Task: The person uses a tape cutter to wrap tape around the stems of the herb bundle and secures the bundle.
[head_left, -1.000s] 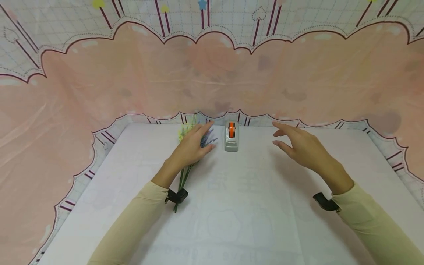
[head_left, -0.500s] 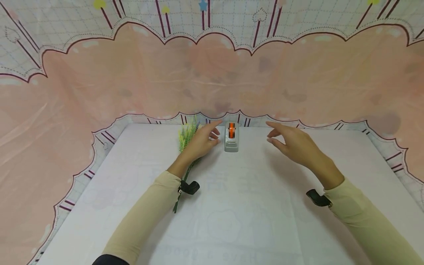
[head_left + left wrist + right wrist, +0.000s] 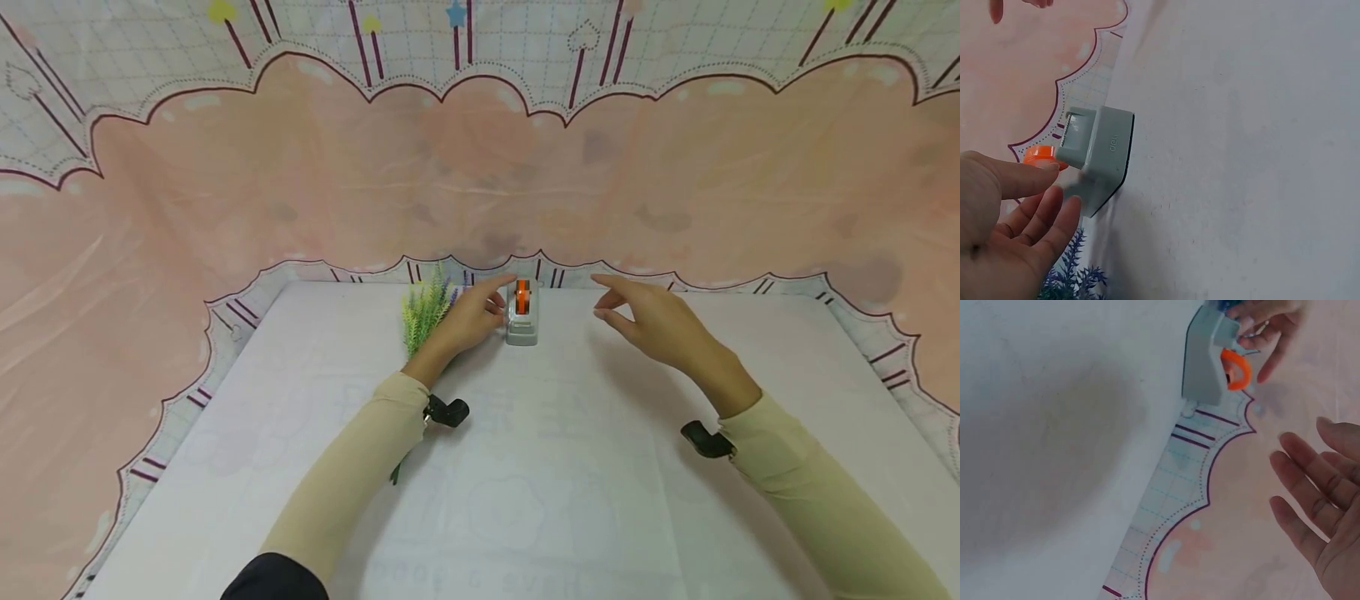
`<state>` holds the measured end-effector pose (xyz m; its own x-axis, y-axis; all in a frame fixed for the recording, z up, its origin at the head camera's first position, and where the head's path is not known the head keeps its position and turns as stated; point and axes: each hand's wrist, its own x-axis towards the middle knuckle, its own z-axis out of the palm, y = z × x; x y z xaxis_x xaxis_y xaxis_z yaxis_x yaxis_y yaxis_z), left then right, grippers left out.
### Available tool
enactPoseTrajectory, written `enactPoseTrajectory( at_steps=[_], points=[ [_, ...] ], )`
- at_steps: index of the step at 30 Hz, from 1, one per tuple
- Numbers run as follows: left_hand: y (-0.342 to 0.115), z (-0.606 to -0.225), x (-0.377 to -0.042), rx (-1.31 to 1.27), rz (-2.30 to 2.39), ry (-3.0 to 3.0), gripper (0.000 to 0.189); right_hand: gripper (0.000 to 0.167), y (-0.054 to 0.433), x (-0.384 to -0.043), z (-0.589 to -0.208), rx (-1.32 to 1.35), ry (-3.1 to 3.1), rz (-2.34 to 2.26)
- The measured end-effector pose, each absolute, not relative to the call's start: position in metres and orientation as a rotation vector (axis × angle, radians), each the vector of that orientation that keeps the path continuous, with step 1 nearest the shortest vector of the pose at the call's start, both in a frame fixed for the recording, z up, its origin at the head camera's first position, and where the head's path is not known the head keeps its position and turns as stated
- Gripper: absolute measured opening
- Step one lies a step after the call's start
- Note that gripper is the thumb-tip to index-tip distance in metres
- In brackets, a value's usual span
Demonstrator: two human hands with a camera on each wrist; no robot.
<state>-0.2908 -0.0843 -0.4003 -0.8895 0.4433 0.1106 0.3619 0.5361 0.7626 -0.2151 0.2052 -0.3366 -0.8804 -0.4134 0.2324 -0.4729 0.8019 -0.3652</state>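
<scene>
A grey tape dispenser (image 3: 522,333) with an orange core (image 3: 522,297) stands upright at the table's far edge. Just to its left is my left hand (image 3: 477,315), thumb and fingers spread apart. In the left wrist view the fingertips (image 3: 1072,206) lie close beside the dispenser (image 3: 1107,150); whether they touch it I cannot tell. My right hand (image 3: 660,325) hovers some way to the right, its fingers loosely bent and holding nothing. Artificial flower stems (image 3: 422,317), yellow-green and purple, lie left of the dispenser, partly hidden under my left hand and forearm.
A white sheet (image 3: 570,467) covers the table. Behind it hangs a peach cloth (image 3: 480,183) with a scalloped printed border. Black wrist cameras (image 3: 448,411) stick out from both sleeves.
My left hand has moved right from over the flowers to the dispenser's side. The right hand has shifted a little to the left. The dispenser and flowers stay in place.
</scene>
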Motion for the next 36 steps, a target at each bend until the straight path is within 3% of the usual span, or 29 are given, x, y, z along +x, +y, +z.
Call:
enactPoseTrajectory(
  at_steps=[23,36],
  points=[
    [-0.072,-0.415,-0.31,0.548,1.505,2.528,0.073,0.038,0.144,-0.288,-0.37,0.808,-2.799,1.036],
    [-0.068,-0.417,-0.311,0.504,1.547,2.511,0.07,0.033,0.123,-0.312,-0.387,0.85,-2.795,0.98]
  ],
)
